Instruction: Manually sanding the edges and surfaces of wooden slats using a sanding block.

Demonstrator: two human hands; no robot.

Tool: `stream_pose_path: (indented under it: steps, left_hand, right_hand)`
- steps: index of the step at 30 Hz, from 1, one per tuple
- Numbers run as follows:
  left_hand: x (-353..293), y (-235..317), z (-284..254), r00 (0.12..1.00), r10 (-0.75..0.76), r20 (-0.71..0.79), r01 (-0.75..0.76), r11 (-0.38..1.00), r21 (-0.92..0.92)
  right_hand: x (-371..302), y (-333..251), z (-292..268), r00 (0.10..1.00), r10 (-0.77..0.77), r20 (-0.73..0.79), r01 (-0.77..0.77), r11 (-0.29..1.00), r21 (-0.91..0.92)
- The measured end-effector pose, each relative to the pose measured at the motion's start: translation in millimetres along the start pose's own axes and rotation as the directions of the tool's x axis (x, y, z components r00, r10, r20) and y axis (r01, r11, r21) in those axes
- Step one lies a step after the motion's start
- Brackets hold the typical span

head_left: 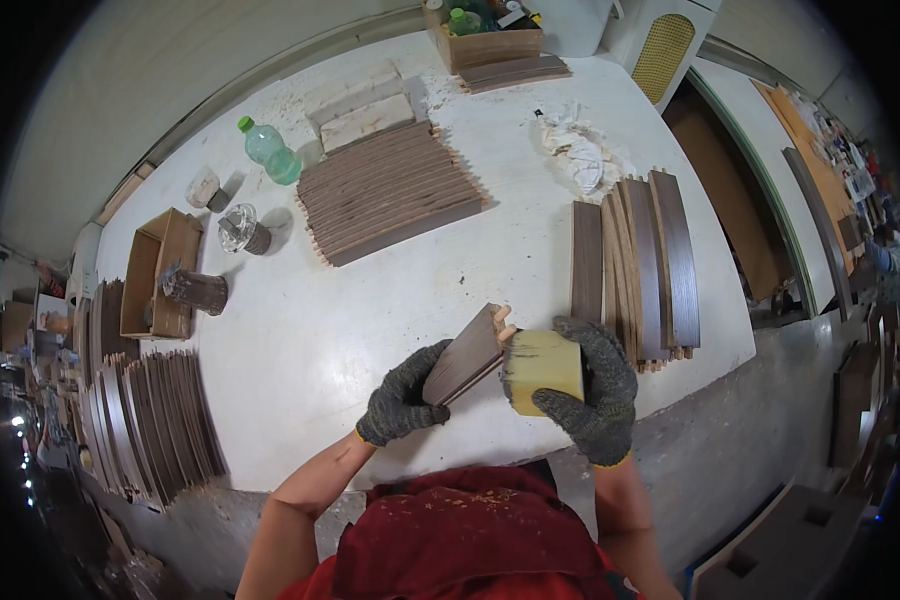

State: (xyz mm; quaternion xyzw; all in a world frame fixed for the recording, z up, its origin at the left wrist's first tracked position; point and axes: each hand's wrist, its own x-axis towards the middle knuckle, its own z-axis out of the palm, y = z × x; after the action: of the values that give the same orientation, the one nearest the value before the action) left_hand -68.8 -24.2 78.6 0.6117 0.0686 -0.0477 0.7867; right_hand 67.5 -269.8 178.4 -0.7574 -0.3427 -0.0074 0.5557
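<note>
Both my hands wear dark grey knit gloves with yellow cuffs. My left hand (406, 397) is closed round a brown wood-grain slat (467, 352), which is tilted up above the table's near side. Two pale wooden dowels (504, 322) stick out of the slat's far end. My right hand (598, 393) grips a thick yellow sponge block (547, 372), its left edge stained dark. The sponge is right beside the doweled end of the slat; whether they touch I cannot tell.
On the white table (300, 400) lies a row of doweled slats (390, 195), with more slats at right (642, 265) and left (160, 425). A green bottle (270, 150), a lidded cup (240, 230), a dark-stained cup (196, 290), a cardboard box (158, 262) and a white rag (575, 150) stand or lie about.
</note>
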Motion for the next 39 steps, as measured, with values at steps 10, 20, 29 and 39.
stream_pose_path:
  steps: [10,20,29,39]
  left_hand:
    - [-14.3,-7.2,7.5,0.993,-0.120,0.015,0.119,0.991,0.054]
    - [-7.0,5.1,19.2,0.999,-0.032,0.017,0.036,0.937,-0.348]
    - [58.2,51.0,10.7,0.954,-0.119,-0.274,-0.160,0.568,-0.807]
    - [65.3,50.4,20.7,0.921,-0.218,-0.324,-0.133,0.604,-0.786]
  right_hand:
    - [5.2,4.8,5.5,0.999,-0.026,0.040,0.031,0.991,-0.129]
    - [4.6,42.8,23.0,0.973,0.203,-0.106,-0.198,0.978,0.058]
    - [-25.7,6.8,36.2,0.995,0.097,0.002,-0.096,0.993,-0.069]
    - [-20.9,-46.0,45.3,0.892,-0.223,0.394,0.356,0.883,-0.306]
